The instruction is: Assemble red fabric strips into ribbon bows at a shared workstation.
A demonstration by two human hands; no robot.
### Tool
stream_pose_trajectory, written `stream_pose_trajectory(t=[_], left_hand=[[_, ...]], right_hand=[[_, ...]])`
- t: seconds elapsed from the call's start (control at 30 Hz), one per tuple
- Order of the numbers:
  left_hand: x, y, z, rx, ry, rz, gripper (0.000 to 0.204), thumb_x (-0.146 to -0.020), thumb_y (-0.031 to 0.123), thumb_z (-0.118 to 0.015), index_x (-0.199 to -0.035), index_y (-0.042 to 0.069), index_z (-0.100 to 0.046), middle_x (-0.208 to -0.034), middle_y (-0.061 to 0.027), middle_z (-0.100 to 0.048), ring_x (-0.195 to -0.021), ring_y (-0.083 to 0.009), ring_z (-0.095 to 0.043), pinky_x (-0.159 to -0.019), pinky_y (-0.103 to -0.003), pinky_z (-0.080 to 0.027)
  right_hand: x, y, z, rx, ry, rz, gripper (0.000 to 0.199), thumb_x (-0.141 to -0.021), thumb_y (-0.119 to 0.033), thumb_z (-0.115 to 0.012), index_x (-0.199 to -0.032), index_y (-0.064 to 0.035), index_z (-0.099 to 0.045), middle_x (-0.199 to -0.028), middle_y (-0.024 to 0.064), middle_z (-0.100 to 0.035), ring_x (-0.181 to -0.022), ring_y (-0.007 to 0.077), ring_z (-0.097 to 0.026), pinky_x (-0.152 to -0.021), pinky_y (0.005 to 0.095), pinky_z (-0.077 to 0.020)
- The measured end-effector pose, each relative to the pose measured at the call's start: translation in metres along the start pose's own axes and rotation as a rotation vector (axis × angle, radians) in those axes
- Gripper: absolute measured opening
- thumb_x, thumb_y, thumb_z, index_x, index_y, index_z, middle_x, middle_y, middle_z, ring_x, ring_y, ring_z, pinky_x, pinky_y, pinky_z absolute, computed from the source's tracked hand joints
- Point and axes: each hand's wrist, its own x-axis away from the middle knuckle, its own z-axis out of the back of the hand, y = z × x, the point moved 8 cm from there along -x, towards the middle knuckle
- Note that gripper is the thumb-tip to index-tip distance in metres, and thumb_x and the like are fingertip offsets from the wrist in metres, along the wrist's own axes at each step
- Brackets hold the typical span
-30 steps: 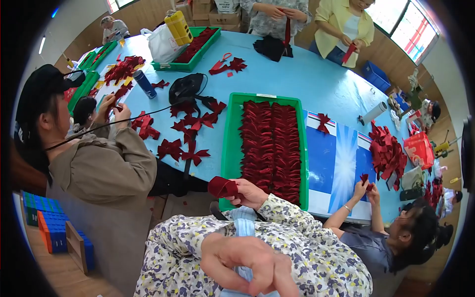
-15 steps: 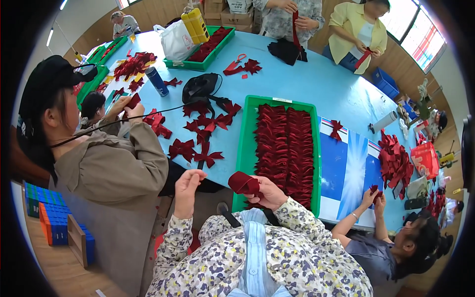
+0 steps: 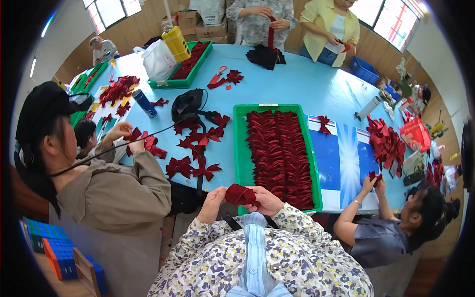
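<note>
A folded loop of dark red velvet ribbon (image 3: 239, 195) is held in front of my body, by the table's near edge. My right hand (image 3: 267, 200) grips its right end between thumb and fingers. At its left end, my left hand (image 3: 211, 205) pinches the ribbon, fingers bent and closed. Just beyond stands a green tray (image 3: 240, 148) with rows of dark red bows (image 3: 267, 148) packed upright. Several loose bows (image 3: 179, 167) lie left of the tray.
A black cap (image 3: 188, 106) and a dark blue can (image 3: 144, 103) are at the left. On the right lie a blue printed sheet (image 3: 324, 163) and a bow pile (image 3: 386, 143). Co-workers sit close on both sides, one in a brown sleeve (image 3: 128, 183); two stand across the table.
My left hand has moved right and closed on the ribbon's left end; before, it was apart from it. The view has shifted slightly.
</note>
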Motion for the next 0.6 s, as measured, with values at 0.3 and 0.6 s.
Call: stream_pose_trajectory(t=[0.3, 0.6], left_hand=[[-0.003, -0.015, -0.018, 0.073, -0.044, 0.067, 0.026, -0.098, 0.026, -0.042, -0.097, 0.004, -0.056, -0.096, -0.0033, -0.063, -0.087, -0.0107, -0.06, -0.081, -0.026, -0.046], [-0.001, -0.02, -0.017, 0.142, 0.064, 0.082, 0.018, -0.095, 0.022, -0.049, -0.092, 0.005, -0.054, -0.089, -0.0015, -0.061, -0.081, -0.0098, -0.059, -0.077, -0.025, -0.047]], right_hand=[[0.027, -0.009, 0.003, 0.005, -0.005, 0.077, 0.027, -0.092, -0.016, -0.052, -0.115, -0.0004, -0.052, -0.078, 0.0025, -0.053, -0.06, 0.0059, -0.043, -0.047, 0.0194, -0.0316], [0.029, -0.008, 0.005, -0.015, 0.0, 0.055, 0.022, -0.092, -0.016, -0.052, -0.108, -0.0013, -0.053, -0.082, 0.0033, -0.054, -0.063, 0.0057, -0.045, -0.048, 0.0184, -0.0327]])
